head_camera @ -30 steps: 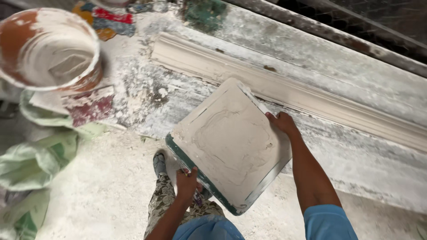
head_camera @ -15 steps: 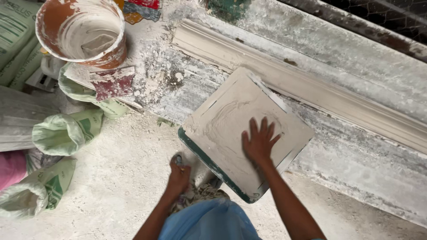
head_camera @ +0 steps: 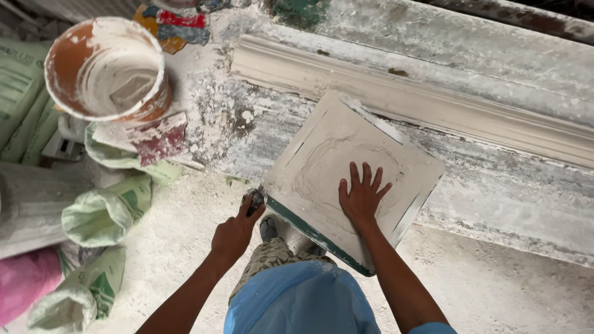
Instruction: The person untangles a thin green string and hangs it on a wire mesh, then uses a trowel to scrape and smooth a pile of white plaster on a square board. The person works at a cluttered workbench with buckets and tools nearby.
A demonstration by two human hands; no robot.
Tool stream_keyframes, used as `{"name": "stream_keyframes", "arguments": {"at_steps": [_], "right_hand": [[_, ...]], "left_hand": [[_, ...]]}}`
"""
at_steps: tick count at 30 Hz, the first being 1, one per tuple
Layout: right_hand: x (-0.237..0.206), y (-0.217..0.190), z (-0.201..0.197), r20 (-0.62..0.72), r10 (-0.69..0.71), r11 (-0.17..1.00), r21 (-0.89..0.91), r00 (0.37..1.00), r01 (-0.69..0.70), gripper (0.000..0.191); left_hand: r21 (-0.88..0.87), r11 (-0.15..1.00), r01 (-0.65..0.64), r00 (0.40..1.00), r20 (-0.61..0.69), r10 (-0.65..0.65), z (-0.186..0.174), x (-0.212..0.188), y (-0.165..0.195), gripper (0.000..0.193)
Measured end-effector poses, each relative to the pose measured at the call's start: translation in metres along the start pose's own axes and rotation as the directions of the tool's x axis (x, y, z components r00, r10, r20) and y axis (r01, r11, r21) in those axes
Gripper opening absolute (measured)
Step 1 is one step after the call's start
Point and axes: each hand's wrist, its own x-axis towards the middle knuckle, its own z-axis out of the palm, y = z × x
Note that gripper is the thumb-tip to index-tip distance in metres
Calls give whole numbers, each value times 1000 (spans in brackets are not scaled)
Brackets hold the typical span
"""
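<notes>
The right hand point(head_camera: 362, 195), at the slab's right edge 1 second ago, now lies flat with fingers spread on the square plaster slab point(head_camera: 352, 176), likely smoothing it. The left hand point(head_camera: 235, 232) curls around the slab's left corner. Beyond the slab runs a moulded cornice point(head_camera: 433, 105); left of it stand a plaster-caked bucket point(head_camera: 108, 68) and green sacks point(head_camera: 102, 216).

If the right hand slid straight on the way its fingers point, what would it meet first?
The right hand lies flat on the square plaster slab, fingers pointing toward the long moulded cornice strip. It would likely cross the slab's far edge, then meet that strip; depth is unclear.
</notes>
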Motion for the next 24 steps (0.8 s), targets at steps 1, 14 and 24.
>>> {"name": "stream_keyframes", "arguments": {"at_steps": [1,14,24], "right_hand": [[3,-2,0,-41,6,1000,-8,999,-7,61],[8,-4,-3,-137,-37,998,-54,990,30,59],[8,-6,-6,-141,-35,998,-58,989,27,56]], "left_hand": [[5,999,-35,999,-20,35,-2,9,0,76],[40,988,-147,987,72,143,-43,33,3,70],[-79,963,-259,964,31,262,-78,114,30,59]]}}
